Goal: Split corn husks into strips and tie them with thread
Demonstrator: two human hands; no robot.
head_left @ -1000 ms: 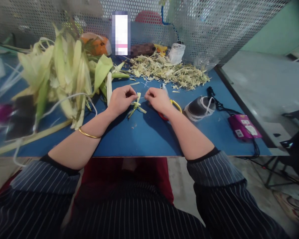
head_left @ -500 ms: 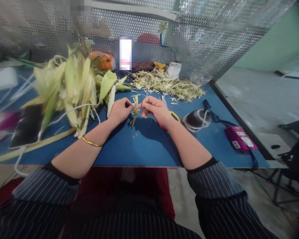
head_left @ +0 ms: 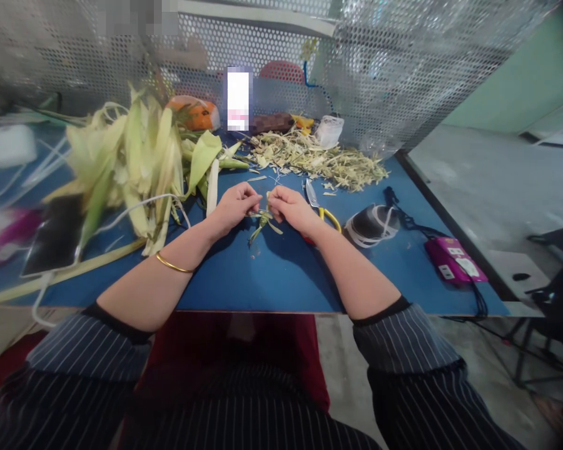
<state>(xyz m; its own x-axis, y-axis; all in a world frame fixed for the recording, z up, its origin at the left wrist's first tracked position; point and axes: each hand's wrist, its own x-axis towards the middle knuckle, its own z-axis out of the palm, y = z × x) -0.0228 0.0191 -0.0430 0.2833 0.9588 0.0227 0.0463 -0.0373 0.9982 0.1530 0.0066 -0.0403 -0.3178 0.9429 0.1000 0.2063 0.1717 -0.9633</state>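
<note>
A small knotted bundle of corn husk strips (head_left: 263, 220) is at the fingertips of both hands, its loose ends pointing down and outward over the blue table. My left hand (head_left: 237, 206) is closed in a pinch at the bundle's left; whatever lies between thumb and finger is too small to make out. My right hand (head_left: 291, 209) pinches the pale upper end of the bundle, fingers curled. Partly under my right wrist lie scissors (head_left: 329, 217) with yellow and red handles, blades pointing away from me.
Large corn husks (head_left: 136, 150) are heaped at left, near a phone (head_left: 56, 234) on a white cable. Behind my hands spreads a pile of husk scraps (head_left: 323, 159). At right are a dark cone wound with white cord (head_left: 373, 225) and a purple power socket (head_left: 455, 259). A perforated screen (head_left: 281, 50) stands behind.
My right hand's fingers, spread half a second ago, have closed at the bundle's top. The bundle has turned slightly, and both hands stay close together. The camera view has tilted upward since the first frame.
</note>
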